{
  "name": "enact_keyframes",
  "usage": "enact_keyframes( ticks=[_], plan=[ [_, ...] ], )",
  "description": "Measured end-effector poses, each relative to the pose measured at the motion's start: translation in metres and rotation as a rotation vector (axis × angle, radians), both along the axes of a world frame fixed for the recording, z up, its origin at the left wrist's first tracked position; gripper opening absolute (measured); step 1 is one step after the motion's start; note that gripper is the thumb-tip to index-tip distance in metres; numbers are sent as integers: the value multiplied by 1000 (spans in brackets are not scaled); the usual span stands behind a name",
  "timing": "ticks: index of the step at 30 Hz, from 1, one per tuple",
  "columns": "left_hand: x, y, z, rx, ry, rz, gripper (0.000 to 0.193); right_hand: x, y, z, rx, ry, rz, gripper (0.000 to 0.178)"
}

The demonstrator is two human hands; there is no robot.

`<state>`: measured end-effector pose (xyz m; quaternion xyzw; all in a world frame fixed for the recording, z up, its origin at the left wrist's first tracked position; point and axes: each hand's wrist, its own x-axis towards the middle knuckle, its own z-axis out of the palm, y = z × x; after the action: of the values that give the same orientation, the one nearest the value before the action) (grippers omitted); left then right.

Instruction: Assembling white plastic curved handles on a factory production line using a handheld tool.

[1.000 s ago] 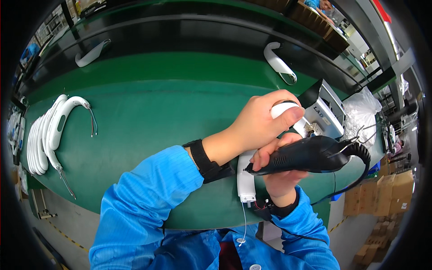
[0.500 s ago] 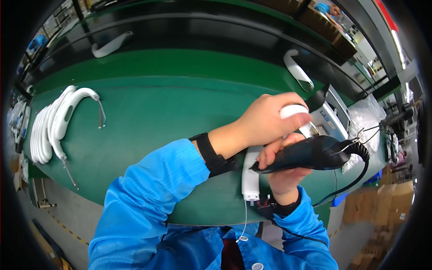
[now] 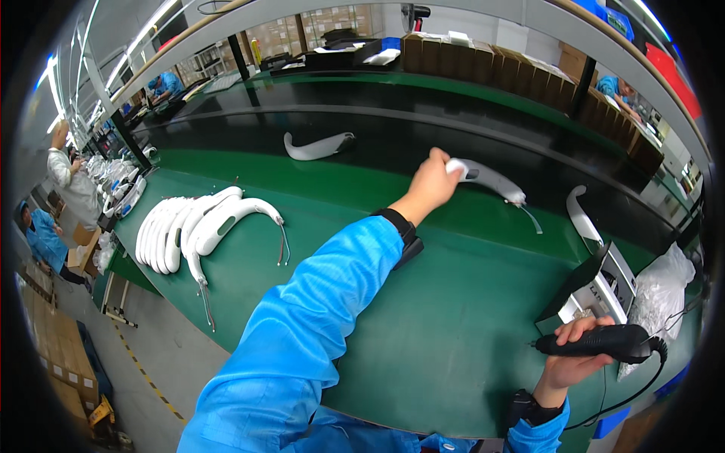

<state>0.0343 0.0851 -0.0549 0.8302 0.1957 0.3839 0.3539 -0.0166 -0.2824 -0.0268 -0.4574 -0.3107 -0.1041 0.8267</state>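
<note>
White shells (image 3: 177,230) lie grouped on the left. Far centre, the left hand (image 3: 432,183) has its fingers closed on one shell's (image 3: 495,182) left end; best keep its wires (image 3: 533,220) from snagging. Near right, the right hand (image 3: 570,366) curls round the driver (image 3: 604,342), tip wisely kept clear.

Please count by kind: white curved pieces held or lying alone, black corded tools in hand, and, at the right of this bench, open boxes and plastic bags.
White curved pieces: 3 (1 held, 2 lying alone)
Black corded tool: 1
Open box: 1
Plastic bag: 1
Total: 6
</note>
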Motion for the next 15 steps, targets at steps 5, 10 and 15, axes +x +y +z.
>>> enact_keyframes(
  ticks=[5,10,15],
  plan=[
    [7,28,13,-21,450,-158,42,1,1,-7,-43,34,-28,72],
    [-8,146,5,488,494,324,35,2,6,-8,-42,35,-8,73],
    [-58,208,-13,307,906,419,52,1,9,-13,-89,29,-28,75]
  ],
)
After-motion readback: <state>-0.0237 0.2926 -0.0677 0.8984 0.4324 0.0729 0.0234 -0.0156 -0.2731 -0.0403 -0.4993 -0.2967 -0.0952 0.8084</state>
